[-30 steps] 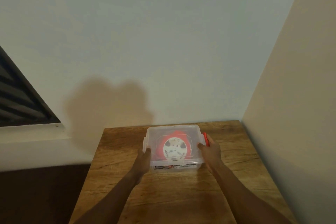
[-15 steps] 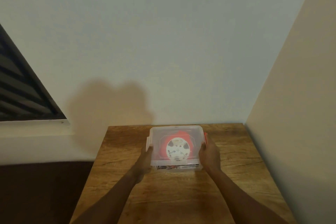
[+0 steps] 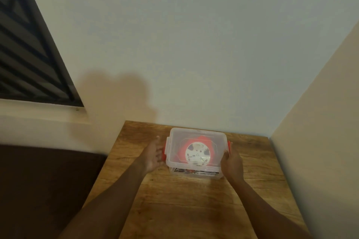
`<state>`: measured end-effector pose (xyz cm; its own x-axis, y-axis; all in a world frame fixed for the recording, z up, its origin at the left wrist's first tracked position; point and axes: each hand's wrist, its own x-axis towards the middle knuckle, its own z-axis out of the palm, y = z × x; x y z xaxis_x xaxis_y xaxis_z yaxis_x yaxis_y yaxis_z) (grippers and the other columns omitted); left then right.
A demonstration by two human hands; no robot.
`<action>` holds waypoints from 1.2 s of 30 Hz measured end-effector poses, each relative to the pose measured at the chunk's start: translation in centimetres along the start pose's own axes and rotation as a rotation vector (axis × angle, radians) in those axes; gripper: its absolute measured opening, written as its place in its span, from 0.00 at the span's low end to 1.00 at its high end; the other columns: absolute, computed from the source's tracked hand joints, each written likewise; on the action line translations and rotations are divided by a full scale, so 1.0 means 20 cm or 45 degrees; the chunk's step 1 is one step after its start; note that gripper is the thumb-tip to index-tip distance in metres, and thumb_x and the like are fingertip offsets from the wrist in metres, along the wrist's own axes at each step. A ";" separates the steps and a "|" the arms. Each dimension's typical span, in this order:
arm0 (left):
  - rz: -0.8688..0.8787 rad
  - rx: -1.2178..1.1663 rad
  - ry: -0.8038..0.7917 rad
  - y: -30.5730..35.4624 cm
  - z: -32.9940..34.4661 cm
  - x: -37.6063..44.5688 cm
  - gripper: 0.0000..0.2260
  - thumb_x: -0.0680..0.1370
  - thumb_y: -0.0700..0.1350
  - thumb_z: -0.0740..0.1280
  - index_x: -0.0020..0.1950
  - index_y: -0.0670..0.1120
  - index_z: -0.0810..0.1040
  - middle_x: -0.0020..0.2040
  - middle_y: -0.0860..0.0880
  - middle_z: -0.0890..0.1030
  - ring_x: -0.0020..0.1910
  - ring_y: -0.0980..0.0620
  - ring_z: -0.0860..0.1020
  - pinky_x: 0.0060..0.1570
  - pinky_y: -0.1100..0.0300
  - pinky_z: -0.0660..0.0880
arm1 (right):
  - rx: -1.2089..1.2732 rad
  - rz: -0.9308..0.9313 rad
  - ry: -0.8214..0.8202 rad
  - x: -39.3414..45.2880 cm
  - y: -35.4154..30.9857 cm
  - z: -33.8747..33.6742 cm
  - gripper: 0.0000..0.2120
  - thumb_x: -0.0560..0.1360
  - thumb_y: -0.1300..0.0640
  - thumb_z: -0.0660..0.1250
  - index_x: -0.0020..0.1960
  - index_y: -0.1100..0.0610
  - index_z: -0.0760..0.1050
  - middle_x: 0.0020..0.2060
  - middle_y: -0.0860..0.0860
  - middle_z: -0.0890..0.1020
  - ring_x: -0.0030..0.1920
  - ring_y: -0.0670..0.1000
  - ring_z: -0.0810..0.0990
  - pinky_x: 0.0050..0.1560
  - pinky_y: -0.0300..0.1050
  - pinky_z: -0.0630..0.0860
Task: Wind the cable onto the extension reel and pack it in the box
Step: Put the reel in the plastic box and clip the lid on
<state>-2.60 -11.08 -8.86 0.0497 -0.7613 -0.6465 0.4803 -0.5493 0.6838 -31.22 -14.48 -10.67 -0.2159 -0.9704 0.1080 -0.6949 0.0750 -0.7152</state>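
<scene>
Inside lidded box (image 3: pixel 196 137), red reel (image 3: pixel 197 154).

Table (image 3: pixel 194 200): wooden top, set into the corner against both walls. Wall (image 3: pixel 194 44): pale, plain, carrying a soft shadow (image 3: pixel 116 99) beside the window. Window (image 3: pixel 29 54): dark, slatted, far left. Side wall (image 3: pixel 320 122): cream, right.
</scene>
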 end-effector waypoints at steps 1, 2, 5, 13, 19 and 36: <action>0.051 -0.012 0.005 0.01 -0.01 0.00 0.24 0.84 0.58 0.62 0.73 0.42 0.73 0.70 0.42 0.79 0.63 0.42 0.80 0.57 0.45 0.79 | -0.002 0.001 -0.001 0.00 0.00 0.00 0.21 0.84 0.58 0.56 0.76 0.58 0.65 0.64 0.58 0.78 0.60 0.60 0.80 0.57 0.60 0.79; 0.101 -0.016 0.004 0.02 -0.01 0.00 0.20 0.85 0.53 0.64 0.71 0.42 0.75 0.67 0.44 0.80 0.60 0.44 0.81 0.56 0.47 0.79 | -0.002 -0.003 0.001 0.00 0.00 0.00 0.21 0.84 0.58 0.56 0.76 0.59 0.65 0.64 0.58 0.79 0.60 0.60 0.80 0.57 0.60 0.79; 0.169 0.083 -0.001 0.08 0.01 -0.01 0.14 0.85 0.44 0.65 0.69 0.40 0.77 0.66 0.41 0.82 0.59 0.45 0.81 0.61 0.48 0.77 | -0.007 -0.015 0.004 0.00 0.00 0.00 0.21 0.84 0.58 0.56 0.76 0.59 0.65 0.64 0.58 0.79 0.60 0.60 0.80 0.57 0.60 0.79; 0.268 0.344 0.047 0.11 0.07 -0.03 0.07 0.80 0.34 0.70 0.57 0.37 0.84 0.58 0.36 0.85 0.55 0.39 0.85 0.51 0.46 0.85 | -0.005 -0.007 -0.008 0.00 -0.02 -0.02 0.21 0.84 0.60 0.56 0.76 0.58 0.65 0.65 0.58 0.78 0.61 0.60 0.79 0.57 0.61 0.79; 0.370 0.612 0.256 0.09 0.15 0.02 0.08 0.78 0.30 0.69 0.56 0.32 0.83 0.55 0.34 0.85 0.52 0.36 0.84 0.52 0.41 0.82 | 0.010 -0.001 0.004 0.00 -0.01 -0.01 0.21 0.84 0.59 0.57 0.76 0.58 0.65 0.65 0.57 0.78 0.60 0.60 0.80 0.57 0.60 0.80; 0.641 1.477 0.652 -0.04 0.35 0.00 0.11 0.81 0.36 0.67 0.62 0.40 0.81 0.57 0.43 0.84 0.50 0.45 0.84 0.43 0.59 0.80 | 0.077 -0.035 0.085 -0.05 -0.03 -0.02 0.16 0.82 0.59 0.61 0.70 0.54 0.72 0.57 0.52 0.82 0.50 0.52 0.82 0.47 0.50 0.81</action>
<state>-9.08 -13.09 -7.05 0.4370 -0.8910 -0.1233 -0.6786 -0.4166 0.6050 -30.83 -13.52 -10.05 -0.2440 -0.9543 0.1725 -0.6586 0.0325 -0.7518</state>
